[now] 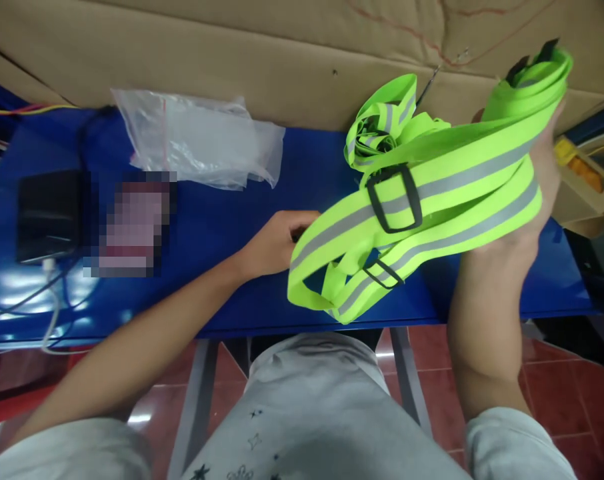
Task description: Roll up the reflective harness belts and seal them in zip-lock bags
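Neon-green straps [457, 177], grey-striped, black-buckled, loosely looped.

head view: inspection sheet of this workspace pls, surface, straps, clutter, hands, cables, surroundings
surface: blue table, glare at left
job's things: green straps with grey stripes, black buckles, raised over the table
clutter: clear plastic bag at the back; black device beside a pixelated item
hands: left hand at the straps' looped end; right hand behind their upper bundle; both sets of fingers mostly hidden
cables: white cable at the black device; yellow wire at back left
surroundings: brown backing, red tiled floor
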Demonstrator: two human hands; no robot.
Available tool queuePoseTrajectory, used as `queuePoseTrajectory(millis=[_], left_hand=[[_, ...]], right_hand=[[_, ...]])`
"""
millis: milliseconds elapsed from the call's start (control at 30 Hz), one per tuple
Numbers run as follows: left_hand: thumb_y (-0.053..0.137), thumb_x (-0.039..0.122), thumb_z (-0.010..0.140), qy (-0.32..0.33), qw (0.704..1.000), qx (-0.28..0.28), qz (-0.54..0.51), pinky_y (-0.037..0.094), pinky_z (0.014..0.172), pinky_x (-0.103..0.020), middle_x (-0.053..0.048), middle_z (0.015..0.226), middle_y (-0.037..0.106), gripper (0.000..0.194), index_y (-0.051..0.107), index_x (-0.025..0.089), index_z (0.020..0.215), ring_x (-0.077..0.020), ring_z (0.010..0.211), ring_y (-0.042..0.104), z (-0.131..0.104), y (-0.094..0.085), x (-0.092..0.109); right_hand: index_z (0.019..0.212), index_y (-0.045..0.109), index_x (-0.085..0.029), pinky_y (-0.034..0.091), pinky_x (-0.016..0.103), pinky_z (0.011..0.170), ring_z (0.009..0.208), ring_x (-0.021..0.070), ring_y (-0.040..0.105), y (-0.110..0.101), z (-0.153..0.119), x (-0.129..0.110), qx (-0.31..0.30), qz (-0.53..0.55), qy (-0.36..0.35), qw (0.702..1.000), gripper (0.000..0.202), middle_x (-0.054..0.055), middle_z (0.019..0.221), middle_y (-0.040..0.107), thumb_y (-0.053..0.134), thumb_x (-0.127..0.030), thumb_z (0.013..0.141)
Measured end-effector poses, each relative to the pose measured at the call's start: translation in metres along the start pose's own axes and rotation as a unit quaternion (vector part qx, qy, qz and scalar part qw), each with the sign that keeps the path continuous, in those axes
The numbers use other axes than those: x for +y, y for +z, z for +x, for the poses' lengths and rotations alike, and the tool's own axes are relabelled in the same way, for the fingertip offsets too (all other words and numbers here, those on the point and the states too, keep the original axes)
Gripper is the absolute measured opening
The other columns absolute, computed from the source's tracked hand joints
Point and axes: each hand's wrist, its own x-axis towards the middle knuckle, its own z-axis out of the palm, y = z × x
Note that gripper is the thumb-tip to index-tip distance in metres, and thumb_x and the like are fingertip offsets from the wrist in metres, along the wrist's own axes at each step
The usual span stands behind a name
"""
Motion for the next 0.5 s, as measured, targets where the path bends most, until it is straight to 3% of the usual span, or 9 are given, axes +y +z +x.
queuePoseTrajectory(millis=[100,167,267,367,433,500], left_hand=[[0.084,0.047,0.084,0.048,0.994,0.049,-0.089,0.054,0.076,-0.025,-0.001,0.092,0.074,0.031,0.078,0.024,0.103,-0.0158,0.085,0.068,0.003,0.002,0.011],[0.075,0.052,0.092,0.069,0.983,0.051,-0.16,0.056,0.093,-0.029,-0.004,0.112,0.077,0.033,0.077,0.026,0.114,-0.0193,0.11,0.07,0.006,0.002,0.021],[0.069,0.069,0.091,0.053,0.974,-0.045,-0.216,0.055,0.109,-0.036,-0.008,0.141,0.07,0.06,0.071,0.027,0.133,-0.0265,0.135,0.063,0.007,0.003,0.029],[0.083,0.064,0.081,-0.049,0.962,-0.155,-0.218,0.061,0.095,-0.036,-0.008,0.135,0.072,0.072,0.065,0.031,0.143,-0.0273,0.119,0.073,-0.001,0.01,0.023],[0.084,0.052,0.084,-0.092,0.966,-0.153,-0.188,0.061,0.086,-0.032,-0.004,0.123,0.076,0.059,0.067,0.034,0.139,-0.0248,0.108,0.076,-0.011,0.02,0.014],[0.079,0.049,0.089,-0.082,0.978,-0.119,-0.149,0.061,0.09,-0.033,-0.002,0.123,0.076,0.047,0.07,0.033,0.132,-0.0246,0.112,0.074,-0.021,0.033,0.006]], right_hand=[[0.108,0.074,-0.036,0.06,0.046,0.108,0.134,0.0304,0.065,0.002,-0.008,0.001,-0.049,0.03,0.032,0.998,0.04,0.003,0.117,0.079,0.058,-0.069,0.091],[0.111,0.074,-0.035,0.063,0.045,0.102,0.132,0.0304,0.067,0.003,-0.015,0.006,-0.092,0.062,0.046,0.993,0.045,0.001,0.128,0.077,0.063,-0.072,0.089],[0.121,0.074,-0.032,0.064,0.044,0.1,0.133,0.0317,0.067,0.006,-0.023,0.015,-0.13,0.114,0.038,0.984,0.048,0.0,0.143,0.07,0.072,-0.067,0.088],[0.128,0.073,-0.03,0.063,0.045,0.101,0.134,0.033,0.067,0.008,-0.024,0.018,-0.108,0.129,0.026,0.985,0.048,0.003,0.142,0.071,0.072,-0.061,0.091],[0.129,0.073,-0.028,0.063,0.045,0.1,0.13,0.0331,0.069,0.01,-0.022,0.018,-0.097,0.139,0.03,0.985,0.051,0.005,0.133,0.076,0.07,-0.063,0.092],[0.13,0.073,-0.028,0.064,0.044,0.099,0.125,0.0325,0.072,0.012,-0.021,0.017,-0.086,0.153,0.027,0.984,0.054,0.006,0.125,0.079,0.071,-0.065,0.09]])
